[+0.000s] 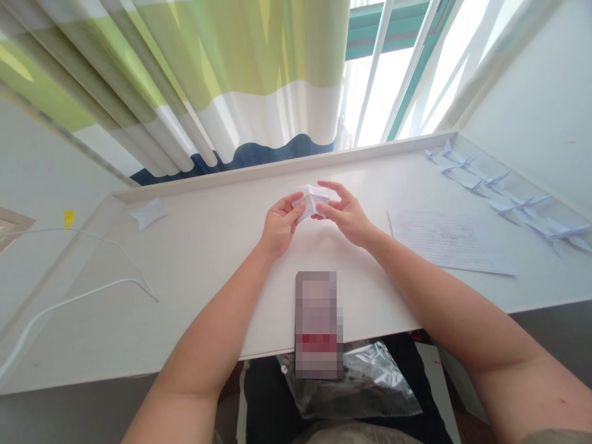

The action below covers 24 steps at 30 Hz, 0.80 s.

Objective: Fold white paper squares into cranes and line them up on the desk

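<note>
A small folded piece of white paper (312, 198) is held just above the middle of the white table (198, 259). My left hand (280, 223) grips its left side, fingers curled and thumb pressed on the paper. My right hand (345, 213) pinches its right side with thumb and forefinger, the other fingers curved over the top. Both forearms reach in from the near edge.
A blurred phone (319, 324) lies at the near edge between my arms. A written sheet (446, 240) lies to the right. Several folded paper cranes (504, 197) line the far right. Another folded paper (148, 213) and a white cable (83, 296) lie left. A curtain (208, 80) hangs behind.
</note>
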Available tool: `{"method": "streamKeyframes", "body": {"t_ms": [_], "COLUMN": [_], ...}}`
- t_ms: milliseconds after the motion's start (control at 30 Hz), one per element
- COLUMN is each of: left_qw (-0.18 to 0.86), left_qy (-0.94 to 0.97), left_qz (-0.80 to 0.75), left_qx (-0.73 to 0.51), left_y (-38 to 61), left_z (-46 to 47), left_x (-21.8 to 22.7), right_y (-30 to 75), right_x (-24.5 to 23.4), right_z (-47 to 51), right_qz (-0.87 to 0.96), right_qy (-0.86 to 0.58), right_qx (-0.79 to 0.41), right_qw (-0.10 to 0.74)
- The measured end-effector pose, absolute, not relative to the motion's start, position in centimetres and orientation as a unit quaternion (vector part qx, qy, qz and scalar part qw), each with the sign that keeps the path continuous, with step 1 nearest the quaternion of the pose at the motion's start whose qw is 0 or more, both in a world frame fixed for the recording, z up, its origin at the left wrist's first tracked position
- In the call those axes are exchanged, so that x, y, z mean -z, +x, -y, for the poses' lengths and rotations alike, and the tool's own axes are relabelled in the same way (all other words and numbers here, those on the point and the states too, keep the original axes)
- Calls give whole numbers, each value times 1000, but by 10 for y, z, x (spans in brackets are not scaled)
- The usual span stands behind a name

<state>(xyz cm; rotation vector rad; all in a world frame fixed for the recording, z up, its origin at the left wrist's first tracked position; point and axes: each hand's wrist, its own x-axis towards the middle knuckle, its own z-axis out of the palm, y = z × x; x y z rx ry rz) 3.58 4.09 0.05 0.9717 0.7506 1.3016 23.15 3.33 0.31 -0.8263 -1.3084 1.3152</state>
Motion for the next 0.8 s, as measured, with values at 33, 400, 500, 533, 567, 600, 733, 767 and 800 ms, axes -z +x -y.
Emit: {"method": "streamKeyframes", "body": {"t_ms": [33, 400, 500, 533, 567, 600, 733, 767, 800], "left_qw": [623, 550, 525, 518, 515, 514, 527, 528, 525], "left_qy": [432, 500, 515, 518, 520, 519, 510, 510, 511], "left_qz": [-324, -343, -358, -366, -374, -380, -380, -380, -381], "left_qx": [-566, -575, -575, -573, -570, -568, -564, -563, -564], "left_y": [37, 45, 44, 44, 43, 42, 41, 41, 41], "left_z": [-41, -35, -36, -37, -37, -38, -40, -40, -40], "left_x": [1, 8, 9, 10, 11, 11, 11, 11, 11], "right_y": [231, 230, 230, 231, 231, 232, 234, 234, 234], "right_x": [-4, -1, 0, 0, 0, 0, 0, 0, -1], "right_z": [-33, -38, -39, -39, -40, -40, -40, -40, -40], "right_qz": [545, 493, 474, 468, 464, 462, 457, 457, 457], "right_qy": [-349, -356, -359, -361, -362, -364, -363, -361, -358], "right_qx": [-542, -567, -585, -588, -591, -593, -596, -597, -599], "right_qw": [536, 555, 552, 551, 551, 551, 551, 552, 552]}}
